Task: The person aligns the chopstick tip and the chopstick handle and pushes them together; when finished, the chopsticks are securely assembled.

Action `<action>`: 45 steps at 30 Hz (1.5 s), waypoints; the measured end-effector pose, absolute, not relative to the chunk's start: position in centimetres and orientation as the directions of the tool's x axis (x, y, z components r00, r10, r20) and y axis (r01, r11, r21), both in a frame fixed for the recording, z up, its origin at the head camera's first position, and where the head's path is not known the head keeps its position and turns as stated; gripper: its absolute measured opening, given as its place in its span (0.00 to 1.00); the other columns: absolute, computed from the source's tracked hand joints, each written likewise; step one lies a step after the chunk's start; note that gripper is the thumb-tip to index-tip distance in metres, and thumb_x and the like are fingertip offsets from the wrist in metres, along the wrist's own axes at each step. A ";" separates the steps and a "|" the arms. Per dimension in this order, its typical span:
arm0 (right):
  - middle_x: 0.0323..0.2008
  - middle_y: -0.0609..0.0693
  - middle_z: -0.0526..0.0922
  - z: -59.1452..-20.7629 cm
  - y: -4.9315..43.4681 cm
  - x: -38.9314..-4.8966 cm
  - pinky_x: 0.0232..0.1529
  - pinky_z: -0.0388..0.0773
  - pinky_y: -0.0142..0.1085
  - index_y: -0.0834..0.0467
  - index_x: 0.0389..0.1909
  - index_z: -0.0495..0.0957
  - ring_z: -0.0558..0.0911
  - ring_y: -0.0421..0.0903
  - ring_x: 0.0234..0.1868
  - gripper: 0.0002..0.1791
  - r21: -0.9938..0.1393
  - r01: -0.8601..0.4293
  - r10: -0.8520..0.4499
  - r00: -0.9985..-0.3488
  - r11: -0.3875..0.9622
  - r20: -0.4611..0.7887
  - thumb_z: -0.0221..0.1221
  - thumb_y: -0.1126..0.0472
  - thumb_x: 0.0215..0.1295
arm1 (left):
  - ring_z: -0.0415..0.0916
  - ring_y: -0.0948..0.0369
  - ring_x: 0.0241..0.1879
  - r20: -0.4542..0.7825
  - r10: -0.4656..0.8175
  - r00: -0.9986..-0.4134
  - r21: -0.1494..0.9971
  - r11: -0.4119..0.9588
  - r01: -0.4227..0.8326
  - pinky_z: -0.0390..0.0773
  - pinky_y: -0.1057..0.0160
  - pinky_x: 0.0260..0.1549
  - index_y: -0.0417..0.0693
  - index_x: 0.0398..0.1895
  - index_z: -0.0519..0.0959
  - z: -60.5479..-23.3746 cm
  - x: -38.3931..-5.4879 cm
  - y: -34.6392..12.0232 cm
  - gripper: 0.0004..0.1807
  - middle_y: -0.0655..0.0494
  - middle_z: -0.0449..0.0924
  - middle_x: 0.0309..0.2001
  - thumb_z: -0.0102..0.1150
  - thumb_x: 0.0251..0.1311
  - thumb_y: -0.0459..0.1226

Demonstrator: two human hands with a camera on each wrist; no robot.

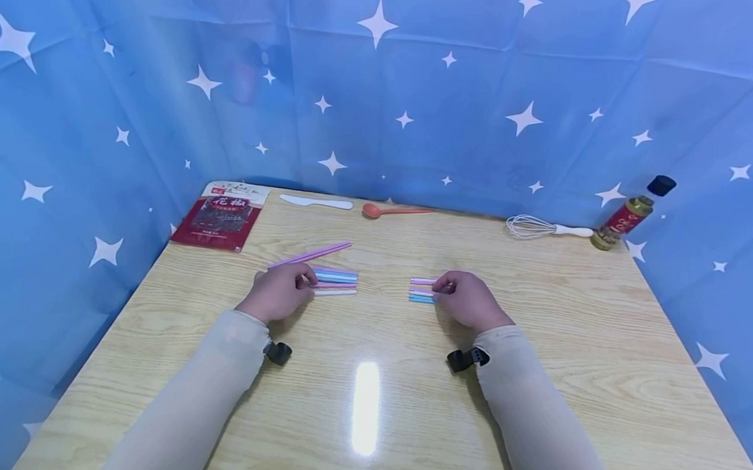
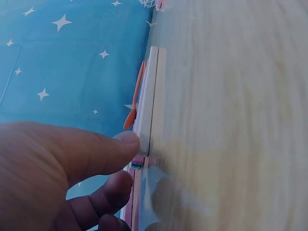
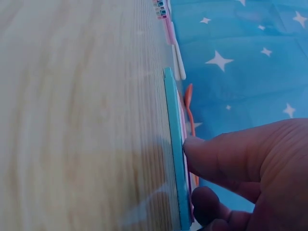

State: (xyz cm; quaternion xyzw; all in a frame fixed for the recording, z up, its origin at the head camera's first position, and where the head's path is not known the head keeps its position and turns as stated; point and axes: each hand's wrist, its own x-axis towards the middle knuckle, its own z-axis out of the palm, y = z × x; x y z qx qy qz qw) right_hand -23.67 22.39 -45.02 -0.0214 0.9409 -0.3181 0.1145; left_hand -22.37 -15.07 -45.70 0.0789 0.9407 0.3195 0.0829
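Note:
Two groups of thin chopsticks lie side by side on the table. At the left group [image 1: 337,278], in pink, blue and white, my left hand [image 1: 279,290] pinches the near ends with thumb and curled fingers. In the left wrist view, the thumb touches the end of a white chopstick [image 2: 148,103]. My right hand [image 1: 466,298] grips the right group [image 1: 421,292], its thumb and fingertips on either side. A blue chopstick [image 3: 174,134] runs along that group's near side in the right wrist view. Behind the left hand, more pink chopsticks [image 1: 324,251] lie slanted.
Along the back edge are a red spice packet [image 1: 218,218], a white knife [image 1: 316,202], an orange spoon [image 1: 373,211], a whisk [image 1: 532,228] and a black-capped bottle [image 1: 623,221]. A blue star-patterned curtain [image 1: 424,87] hangs behind the wooden table [image 1: 417,424].

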 end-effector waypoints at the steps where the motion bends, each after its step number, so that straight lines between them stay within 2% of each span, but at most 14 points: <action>1: 0.45 0.56 0.81 -45.0 22.4 -23.6 0.38 0.74 0.42 0.55 0.50 0.84 0.76 0.53 0.40 0.09 -0.601 0.036 -0.111 -0.972 0.799 -0.205 0.62 0.58 0.75 | 0.75 0.55 0.37 -0.110 0.200 -0.974 0.614 0.784 0.091 0.59 0.42 0.55 0.55 0.50 0.84 -45.7 -22.4 -15.1 0.08 0.57 0.80 0.36 0.65 0.71 0.40; 8: 0.43 0.56 0.81 -44.9 22.2 -23.6 0.38 0.73 0.41 0.56 0.48 0.83 0.76 0.52 0.39 0.07 -0.587 0.028 -0.124 -0.968 0.809 -0.217 0.62 0.60 0.75 | 0.74 0.55 0.35 -0.130 0.194 -0.972 0.604 0.794 0.077 0.60 0.40 0.57 0.52 0.48 0.84 -45.7 -22.4 -15.0 0.07 0.57 0.79 0.33 0.63 0.70 0.38; 16: 0.41 0.55 0.81 -44.9 21.8 -23.7 0.41 0.73 0.42 0.59 0.43 0.82 0.77 0.52 0.40 0.05 -0.556 0.004 -0.146 -0.963 0.831 -0.226 0.61 0.61 0.75 | 0.74 0.56 0.34 -0.125 0.204 -0.971 0.592 0.801 0.092 0.62 0.39 0.55 0.53 0.42 0.83 -45.6 -22.4 -14.9 0.02 0.57 0.79 0.31 0.63 0.69 0.36; 23: 0.41 0.55 0.81 -44.8 21.7 -23.8 0.44 0.74 0.44 0.60 0.43 0.81 0.77 0.51 0.40 0.06 -0.530 0.011 -0.141 -0.959 0.848 -0.245 0.61 0.61 0.76 | 0.73 0.56 0.33 -0.114 0.222 -0.968 0.589 0.800 0.114 0.61 0.40 0.55 0.51 0.41 0.81 -45.9 -22.3 -14.8 0.02 0.57 0.78 0.31 0.62 0.68 0.34; 33: 0.38 0.54 0.80 -44.6 21.7 -23.7 0.40 0.73 0.42 0.61 0.43 0.80 0.76 0.50 0.37 0.08 -0.531 -0.030 -0.164 -0.964 0.847 -0.208 0.57 0.60 0.79 | 0.73 0.56 0.34 -0.110 0.219 -0.970 0.594 0.797 0.112 0.61 0.41 0.55 0.49 0.42 0.79 -45.9 -22.4 -14.7 0.02 0.56 0.78 0.34 0.62 0.70 0.36; 37: 0.39 0.54 0.79 -44.3 21.2 -23.5 0.40 0.73 0.43 0.59 0.44 0.78 0.76 0.51 0.37 0.07 -0.593 -0.042 -0.164 -0.974 0.804 -0.153 0.56 0.60 0.80 | 0.74 0.56 0.34 -0.077 0.207 -0.975 0.604 0.788 0.120 0.62 0.40 0.55 0.49 0.41 0.79 -45.9 -22.5 -14.7 0.02 0.56 0.78 0.33 0.61 0.71 0.37; 39: 0.39 0.54 0.80 -44.2 20.9 -23.3 0.41 0.73 0.43 0.59 0.45 0.78 0.76 0.51 0.38 0.05 -0.649 -0.056 -0.167 -0.980 0.759 -0.111 0.57 0.60 0.80 | 0.74 0.56 0.34 -0.047 0.196 -0.979 0.617 0.777 0.126 0.64 0.43 0.53 0.49 0.41 0.80 -45.9 -22.5 -14.6 0.03 0.55 0.79 0.33 0.60 0.72 0.38; 43: 0.42 0.55 0.83 -43.9 20.2 -22.9 0.41 0.75 0.42 0.59 0.49 0.80 0.77 0.50 0.39 0.06 -0.751 -0.128 -0.205 -0.979 0.648 -0.010 0.57 0.62 0.80 | 0.73 0.56 0.35 0.001 0.187 -0.982 0.713 0.689 0.132 0.70 0.52 0.44 0.48 0.42 0.79 -45.7 -22.4 -14.4 0.03 0.53 0.78 0.35 0.60 0.75 0.38; 45: 0.42 0.57 0.84 -43.7 19.8 -22.7 0.37 0.75 0.39 0.59 0.51 0.81 0.77 0.49 0.37 0.08 -0.780 -0.166 -0.222 -0.974 0.604 0.035 0.58 0.61 0.80 | 0.72 0.55 0.37 0.024 0.189 -0.982 0.775 0.616 0.138 0.72 0.55 0.41 0.48 0.44 0.78 -45.4 -22.3 -14.3 0.02 0.52 0.78 0.37 0.59 0.76 0.37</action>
